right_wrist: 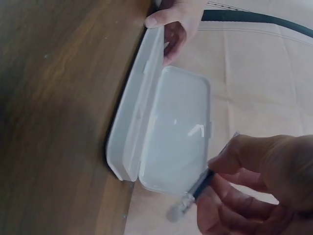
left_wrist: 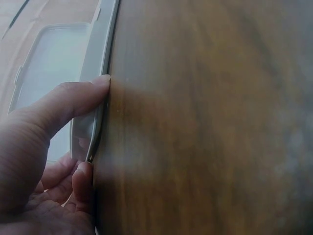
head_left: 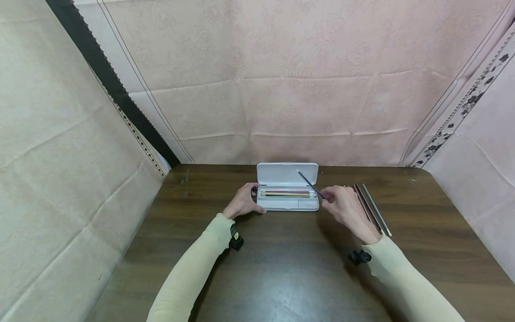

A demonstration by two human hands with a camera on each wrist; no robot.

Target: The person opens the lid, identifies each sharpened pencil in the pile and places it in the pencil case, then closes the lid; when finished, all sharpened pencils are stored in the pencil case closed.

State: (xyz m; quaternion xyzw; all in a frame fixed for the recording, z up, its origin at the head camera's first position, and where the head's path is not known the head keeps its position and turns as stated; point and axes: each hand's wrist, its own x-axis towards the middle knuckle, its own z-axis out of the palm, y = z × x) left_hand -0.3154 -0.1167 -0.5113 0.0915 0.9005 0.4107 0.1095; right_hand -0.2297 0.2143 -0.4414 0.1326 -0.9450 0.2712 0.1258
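Note:
A white pencil case (head_left: 287, 205) lies on the table with its lid (head_left: 281, 173) raised at the back. Several coloured pencils (head_left: 287, 194) lie lengthwise inside it. My left hand (head_left: 244, 200) grips the case's left end, thumb at the front edge and fingers round the side; the left wrist view shows the thumb (left_wrist: 78, 98) against the case wall. Between the thumb and fingers of my right hand (head_left: 346, 208) I pinch a dark pencil (head_left: 307, 181), held slanting over the right end of the case. Its pale end (right_wrist: 178, 210) shows blurred in the right wrist view.
Several more pencils (head_left: 375, 208), dark and green, lie side by side on the table just right of my right hand, which partly covers them. The brown wooden table (head_left: 277, 268) reaches back to a pale patterned cloth (head_left: 306, 107); more cloth hangs at both sides.

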